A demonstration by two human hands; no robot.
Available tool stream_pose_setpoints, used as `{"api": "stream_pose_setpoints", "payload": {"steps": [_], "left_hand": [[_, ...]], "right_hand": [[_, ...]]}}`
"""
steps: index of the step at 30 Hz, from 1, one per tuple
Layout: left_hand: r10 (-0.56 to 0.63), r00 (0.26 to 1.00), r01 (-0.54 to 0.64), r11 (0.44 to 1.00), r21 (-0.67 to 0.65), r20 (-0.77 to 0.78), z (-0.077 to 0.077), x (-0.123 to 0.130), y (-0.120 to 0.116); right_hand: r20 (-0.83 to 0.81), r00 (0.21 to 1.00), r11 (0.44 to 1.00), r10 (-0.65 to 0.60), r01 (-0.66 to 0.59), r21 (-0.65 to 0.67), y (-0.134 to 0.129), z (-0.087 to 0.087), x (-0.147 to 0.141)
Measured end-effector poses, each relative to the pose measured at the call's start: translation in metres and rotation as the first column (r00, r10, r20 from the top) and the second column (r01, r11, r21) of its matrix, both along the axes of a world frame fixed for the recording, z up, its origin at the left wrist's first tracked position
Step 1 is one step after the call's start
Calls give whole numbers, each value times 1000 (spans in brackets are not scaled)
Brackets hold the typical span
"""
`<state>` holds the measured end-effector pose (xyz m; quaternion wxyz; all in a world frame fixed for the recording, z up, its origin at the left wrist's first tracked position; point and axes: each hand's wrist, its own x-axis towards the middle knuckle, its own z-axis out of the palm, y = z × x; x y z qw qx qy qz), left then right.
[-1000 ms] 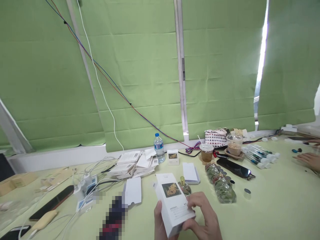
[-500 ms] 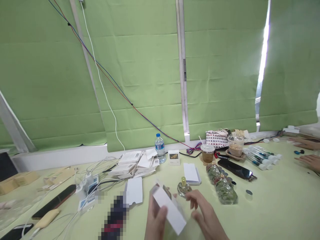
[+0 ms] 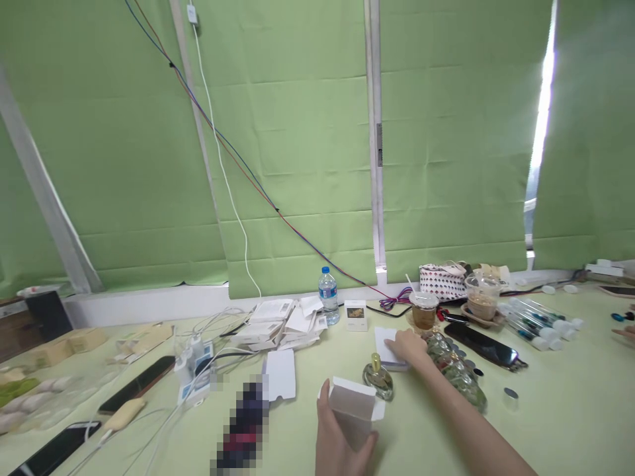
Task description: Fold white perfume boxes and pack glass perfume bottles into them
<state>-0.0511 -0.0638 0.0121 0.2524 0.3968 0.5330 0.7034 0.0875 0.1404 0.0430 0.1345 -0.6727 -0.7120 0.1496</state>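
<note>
My left hand (image 3: 342,430) is closed round a small white box (image 3: 353,400), whose top stands open with its flaps out. The inside facing me looks bare. Farther forward, my right hand (image 3: 407,345) reaches onto a stack of white cards (image 3: 383,337), its index finger stretched over the top sheet. The thumb is hidden. Between the hands stands a rounded glass perfume bottle (image 3: 378,380) with a gold neck. Under and beside my right forearm lies a row of clear-wrapped rounded bottles (image 3: 459,377).
A water bottle (image 3: 328,296) and a printed white box (image 3: 356,315) stand at the back. Left are flattened white boxes (image 3: 278,324), a white card piece (image 3: 280,375), cables and phones. Right are two drink cups, a black phone (image 3: 480,345), clear tubes (image 3: 538,320) and another person's hand (image 3: 626,334).
My right hand has moved forward from beside the perfume bottle to the card stack. The box in my left hand has turned so its open top shows. The view has shifted slightly left.
</note>
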Motion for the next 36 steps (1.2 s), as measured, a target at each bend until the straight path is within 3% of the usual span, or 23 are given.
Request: {"api": "stream_pose_setpoints", "payload": {"steps": [6,10,12,15,21,23,26,29,32,36], "left_hand": [[32,986,-47,996,-82,-166,-5,-4,0],[68,984,-78,995,-57,-164,-15,-3,2],[95,984,-100,994,-31,-152,-23,-3,2],[103,958,-124,990,-63,-267,-30,-6,3],[-19,782,-193,943,-270,-624,-24,-14,5],[-27,758,-217,932,-291,-651,-23,-16,6],[-23,755,-222,932,-288,-656,-23,-17,9],[-25,745,-219,935,-280,-666,-25,-18,10],[-24,727,-230,933,-277,-686,-25,-19,11],[-22,709,-245,930,-275,-705,-24,-17,11]], "right_hand": [[-214,976,998,-48,36,-58,8,-15,2],[-496,866,998,-61,69,-3,5,-9,12],[-654,755,997,-34,71,30,0,-3,17],[-854,518,995,54,47,92,-13,8,24],[-979,87,983,185,-36,182,-63,40,33],[-969,-218,973,112,-172,151,-84,51,34],[-885,-465,950,-6,-280,140,-108,59,33],[-808,-589,960,-4,-230,163,-119,53,31],[-747,-664,970,-20,-193,146,-122,43,27],[-754,-649,955,-97,-275,114,-131,40,14]]}}
